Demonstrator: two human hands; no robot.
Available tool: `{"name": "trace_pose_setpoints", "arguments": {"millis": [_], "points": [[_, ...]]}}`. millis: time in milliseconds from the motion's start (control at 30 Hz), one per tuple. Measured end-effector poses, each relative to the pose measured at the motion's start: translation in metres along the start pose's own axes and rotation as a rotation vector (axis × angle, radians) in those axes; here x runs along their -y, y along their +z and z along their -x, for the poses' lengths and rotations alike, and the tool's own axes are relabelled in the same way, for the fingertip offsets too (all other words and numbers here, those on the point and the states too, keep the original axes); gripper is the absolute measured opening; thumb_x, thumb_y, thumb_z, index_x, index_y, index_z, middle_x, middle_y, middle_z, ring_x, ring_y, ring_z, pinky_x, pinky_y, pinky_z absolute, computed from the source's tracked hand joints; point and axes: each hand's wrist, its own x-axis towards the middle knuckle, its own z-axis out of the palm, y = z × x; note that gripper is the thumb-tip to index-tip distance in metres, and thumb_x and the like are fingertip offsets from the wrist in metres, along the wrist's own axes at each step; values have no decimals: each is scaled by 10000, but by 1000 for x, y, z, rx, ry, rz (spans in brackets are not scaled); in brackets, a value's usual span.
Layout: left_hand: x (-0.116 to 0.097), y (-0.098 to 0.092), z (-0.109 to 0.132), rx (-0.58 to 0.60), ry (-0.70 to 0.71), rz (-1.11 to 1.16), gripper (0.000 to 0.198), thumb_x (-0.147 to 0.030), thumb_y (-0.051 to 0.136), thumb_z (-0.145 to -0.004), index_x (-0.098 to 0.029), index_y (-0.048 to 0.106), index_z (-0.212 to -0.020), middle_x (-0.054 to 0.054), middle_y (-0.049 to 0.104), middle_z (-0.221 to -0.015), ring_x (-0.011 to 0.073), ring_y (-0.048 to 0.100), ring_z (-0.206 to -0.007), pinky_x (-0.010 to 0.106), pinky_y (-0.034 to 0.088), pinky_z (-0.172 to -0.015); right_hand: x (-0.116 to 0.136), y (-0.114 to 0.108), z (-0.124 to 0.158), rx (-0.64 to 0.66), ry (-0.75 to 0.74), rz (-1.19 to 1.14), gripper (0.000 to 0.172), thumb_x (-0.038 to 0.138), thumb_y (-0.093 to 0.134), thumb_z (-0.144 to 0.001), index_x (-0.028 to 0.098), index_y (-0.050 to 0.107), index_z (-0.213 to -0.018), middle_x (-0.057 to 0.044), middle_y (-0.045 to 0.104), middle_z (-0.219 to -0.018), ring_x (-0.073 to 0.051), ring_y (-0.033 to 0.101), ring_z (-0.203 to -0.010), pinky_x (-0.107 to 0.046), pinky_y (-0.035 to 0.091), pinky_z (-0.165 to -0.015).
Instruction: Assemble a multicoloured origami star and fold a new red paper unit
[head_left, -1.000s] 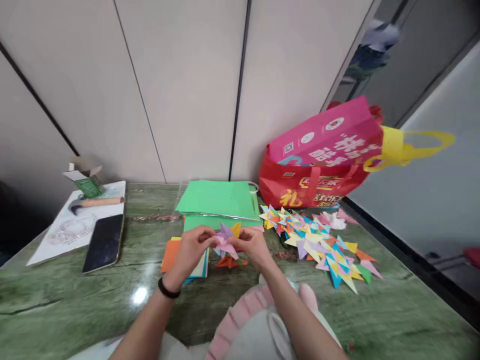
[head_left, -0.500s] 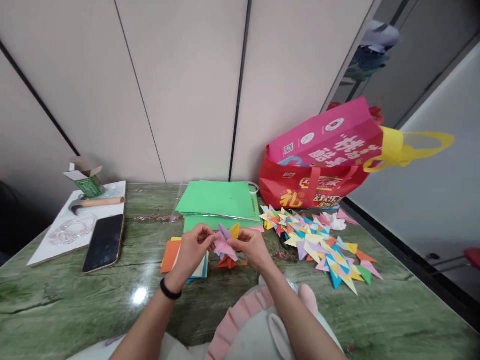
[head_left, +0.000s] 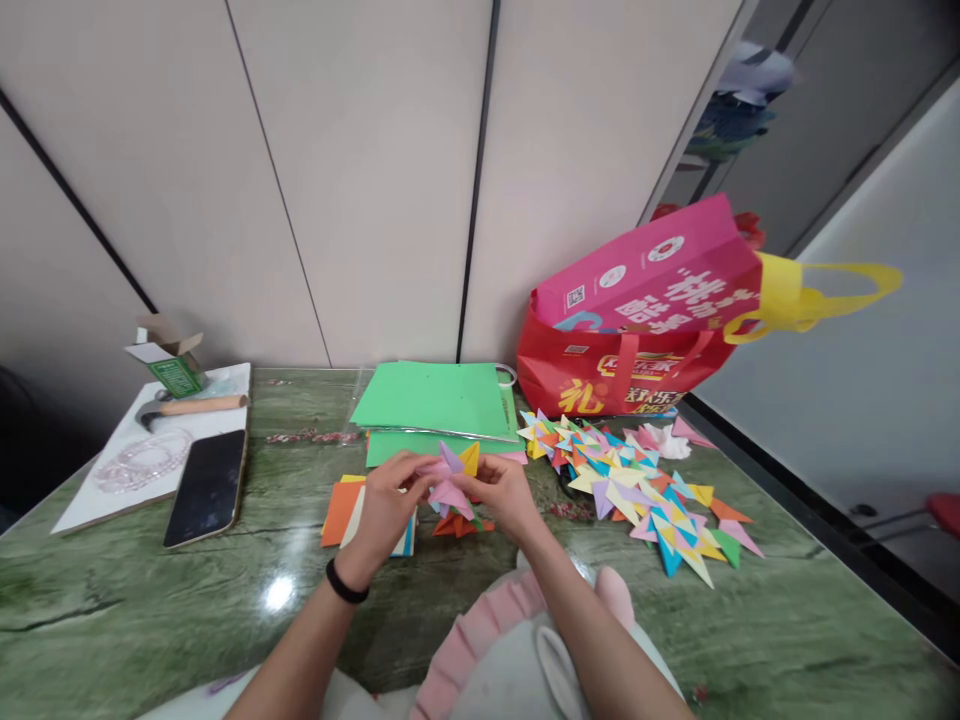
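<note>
Both hands meet at the table's middle around a folded paper star (head_left: 452,478) of pink, purple and yellow points. My left hand (head_left: 386,505), with a black band on its wrist, pinches the star's left side. From the right, my right hand (head_left: 502,492) pinches the other side. Under the star lies an orange folded piece (head_left: 457,524). A small stack of coloured paper squares (head_left: 343,509) sits beneath my left hand.
A heap of finished coloured stars (head_left: 637,485) spreads to the right. Green paper sheets (head_left: 435,400) lie behind the hands, with a red and pink bag (head_left: 645,320) at the back right. At left are a phone (head_left: 208,487), a hammer (head_left: 187,406) and a small box (head_left: 169,360).
My left hand has shifted a little to the right and closed further over the star's left points. The star has barely moved.
</note>
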Motion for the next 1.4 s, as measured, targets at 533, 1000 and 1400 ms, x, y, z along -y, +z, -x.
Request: {"name": "trace_pose_setpoints", "arguments": {"millis": [533,1000,1400], "points": [[-5,2,-1,15,55,-171,166,-239,520,-807,-182,625,-693,27,533,-766,127,510,-662,230,407,-578,-6,3,0,-52,-113,193,265,379,694,-625,143,577,-593,52,415,-496,-67,305,-464,-215,232,-446],[-4,3,-3,96,-364,106,223,-353,584,-711,-143,638,-659,-34,500,-472,82,419,-398,188,301,-385,-9,4,1,69,-91,83,370,358,727,-596,178,571,-880,-33,641,-779,-175,592,-718,-265,468,-636],[-14,-1,-3,32,-503,247,234,-363,679,-614,-141,612,-587,-42,486,-413,69,394,-357,179,279,-340,-12,4,1,114,-35,30,287,366,731,-592,155,604,-739,-11,629,-696,-143,563,-608,-266,461,-595]]}}
